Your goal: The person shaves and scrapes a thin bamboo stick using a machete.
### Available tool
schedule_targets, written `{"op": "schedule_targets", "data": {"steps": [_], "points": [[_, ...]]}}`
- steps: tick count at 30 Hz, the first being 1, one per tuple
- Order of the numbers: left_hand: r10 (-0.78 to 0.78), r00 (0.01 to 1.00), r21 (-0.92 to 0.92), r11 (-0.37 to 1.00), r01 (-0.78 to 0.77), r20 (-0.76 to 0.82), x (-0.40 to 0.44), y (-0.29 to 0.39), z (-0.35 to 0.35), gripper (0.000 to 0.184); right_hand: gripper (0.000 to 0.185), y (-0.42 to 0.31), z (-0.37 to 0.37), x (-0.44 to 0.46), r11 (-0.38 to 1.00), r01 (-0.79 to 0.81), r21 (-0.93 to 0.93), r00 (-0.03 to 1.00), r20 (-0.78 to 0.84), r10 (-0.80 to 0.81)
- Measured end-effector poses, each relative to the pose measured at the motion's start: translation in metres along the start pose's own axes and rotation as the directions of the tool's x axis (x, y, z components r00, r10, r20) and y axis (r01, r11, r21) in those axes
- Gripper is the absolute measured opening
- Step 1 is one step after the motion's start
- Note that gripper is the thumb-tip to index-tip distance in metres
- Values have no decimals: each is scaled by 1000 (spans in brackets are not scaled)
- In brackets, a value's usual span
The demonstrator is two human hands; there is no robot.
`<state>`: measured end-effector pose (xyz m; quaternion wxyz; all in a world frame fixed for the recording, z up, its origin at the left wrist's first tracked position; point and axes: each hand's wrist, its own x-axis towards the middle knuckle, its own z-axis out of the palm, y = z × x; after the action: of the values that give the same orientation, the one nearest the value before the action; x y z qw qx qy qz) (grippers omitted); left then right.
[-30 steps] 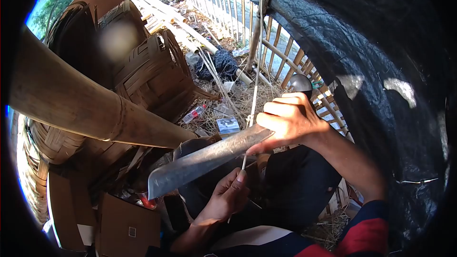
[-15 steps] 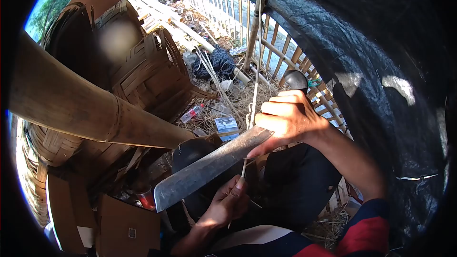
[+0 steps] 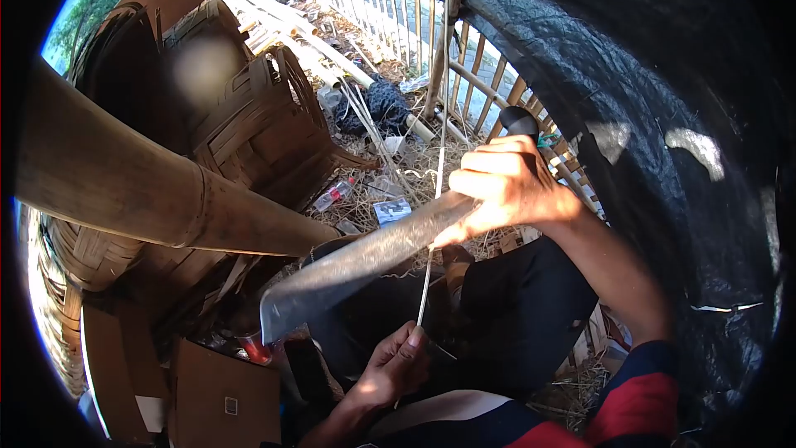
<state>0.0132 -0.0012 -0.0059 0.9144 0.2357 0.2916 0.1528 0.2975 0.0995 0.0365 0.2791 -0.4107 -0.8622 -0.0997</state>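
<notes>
My right hand (image 3: 510,182) is wrapped round the black handle of a large machete (image 3: 356,265), whose wide, slightly blurred blade points down to the left. Its blade crosses a thin pale strip (image 3: 427,290) close to my right thumb. Lower down, my left hand (image 3: 396,369) pinches that strip between thumb and fingers, and a short end shows beneath the hand. Upward, the strip runs past my right fingers toward the top of the view. Where exactly the edge meets the strip is hidden by the blade and fingers.
A thick bamboo pole (image 3: 166,191) slants in from the left. Woven baskets (image 3: 257,124) stand behind it, with a cardboard box (image 3: 224,390) at lower left. Shavings, a plastic bottle (image 3: 333,195) and a bamboo fence (image 3: 489,75) lie ahead. Black sheeting (image 3: 647,116) hangs at right.
The machete and my right hand have risen slightly. My left hand has moved a little lower, and a longer stretch of the strip shows between my hands.
</notes>
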Motion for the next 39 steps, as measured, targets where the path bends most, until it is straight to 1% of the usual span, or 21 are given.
{"op": "schedule_targets", "data": {"steps": [1,2,5,7,14,15,16,18,19,22,23,24,27,28,31,32,34,36,37,38,39], "points": [[5,1000,7,1000,-5,-12,-2,-1,-1,26,58,8,0,0,999,-43,1,997,-57,43],[13,1000,17,1000,-12,-24,-3,-1,-1,26,58,18,5,-6,985,-169,37,986,-8,169],[32,999,2,999,-32,-7,-8,2,-4,26,58,26,5,-11,959,-244,140,970,19,244],[20,1000,-7,1000,-20,17,-11,-3,-7,25,57,18,-2,-3,994,-112,20,991,-73,113],[19,1000,14,1000,-19,-8,-15,-10,-8,25,57,-2,0,4,999,-2,36,999,-40,4],[19,1000,14,1000,-19,-8,-17,-12,-9,25,58,6,2,4,999,-28,39,998,-55,30],[36,999,2,999,-36,-11,-20,-15,-10,24,59,17,4,-2,985,-147,91,989,-6,149],[57,998,-8,998,-57,-16,-26,-17,-12,24,60,31,4,-8,958,-281,56,960,24,281],[35,999,0,999,-35,-19,-28,-16,-13,24,59,31,2,-10,950,-302,77,953,24,301],[17,1000,28,999,-17,-16,-31,-22,-18,25,58,14,-3,-8,972,-231,50,973,20,230],[13,1000,52,999,-13,-8,-31,-24,-20,26,57,7,4,-8,991,-134,19,989,-56,135],[7,1000,53,999,-7,-7,-31,-24,-20,26,58,0,1,-6,994,-89,59,996,-3,89],[42,999,86,995,-42,-6,-31,-25,-21,26,59,-4,-2,2,998,10,62,1000,25,-12],[52,998,100,994,-50,-20,-34,-29,-24,25,62,1,-2,2,998,-34,51,999,33,33],[53,996,135,990,-43,-66,-45,-33,-23,25,57,29,1,-5,941,-327,88,945,46,324],[39,995,148,989,-24,-94,-49,-34,-23,25,53,40,13,-12,924,-345,164,928,-88,362],[60,995,162,986,-46,-85,-52,-38,-24,24,52,40,12,-15,915,-362,177,917,-109,383],[35,989,138,990,-15,-147,-53,-38,-24,25,53,29,13,-15,931,-277,237,954,-50,297],[33,989,137,990,-12,-147,-52,-39,-25,25,55,17,3,-13,953,-283,109,959,42,280],[42,990,133,991,-24,-133,-49,-39,-27,25,58,8,1,-10,988,-153,15,988,13,153],[50,992,129,991,-35,-117,-46,-39,-28,25,57,2,-1,-6,995,-92,41,995,48,90]]}}
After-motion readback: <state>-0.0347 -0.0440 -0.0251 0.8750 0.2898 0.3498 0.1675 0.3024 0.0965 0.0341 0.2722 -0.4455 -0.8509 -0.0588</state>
